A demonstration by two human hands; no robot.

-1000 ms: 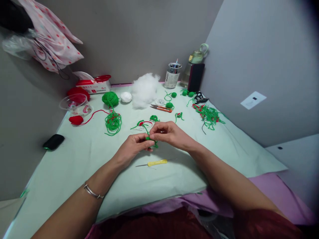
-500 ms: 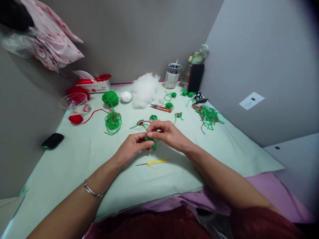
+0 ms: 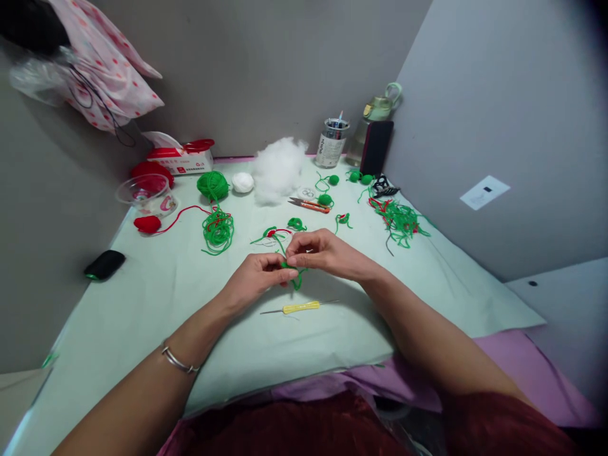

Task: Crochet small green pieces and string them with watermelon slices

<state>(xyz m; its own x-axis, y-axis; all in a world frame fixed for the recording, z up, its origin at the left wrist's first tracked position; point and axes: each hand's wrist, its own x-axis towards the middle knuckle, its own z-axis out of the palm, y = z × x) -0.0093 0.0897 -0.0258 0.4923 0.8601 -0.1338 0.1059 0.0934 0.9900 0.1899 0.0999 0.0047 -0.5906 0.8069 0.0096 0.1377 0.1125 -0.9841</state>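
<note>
Where the desk [image 3: 142, 316] meets its left edge, we see a black, rounded oblong object [image 3: 104, 264], and toward the far left corner a clear plastic cup [image 3: 145, 193] beside a flat red crochet piece [image 3: 147, 223] trailing a red strand. Next along we find a wound green yarn ball [image 3: 212, 184] and, nearer, a loose tangle of green yarn [image 3: 218, 229] threaded with red. At the middle of the desk our left hand [image 3: 254, 282] has its fingertips pinched together on a small green yarn piece [image 3: 293, 273], and our right hand [image 3: 323, 252] meets it from the other side, thumb and forefinger closed on the same piece; the piece hangs just above the pale green cloth. Just nearer to us lies a thin metal crochet hook [image 3: 298, 308] with a yellow handle, untouched. Behind the hands sit a fluffy white heap of stuffing [image 3: 279, 168], orange-handled snips [image 3: 308, 204] and a labelled jar [image 3: 331, 143] of pens. Toward the right edge spreads a messy pile of green yarn scraps [image 3: 399, 220].
</note>
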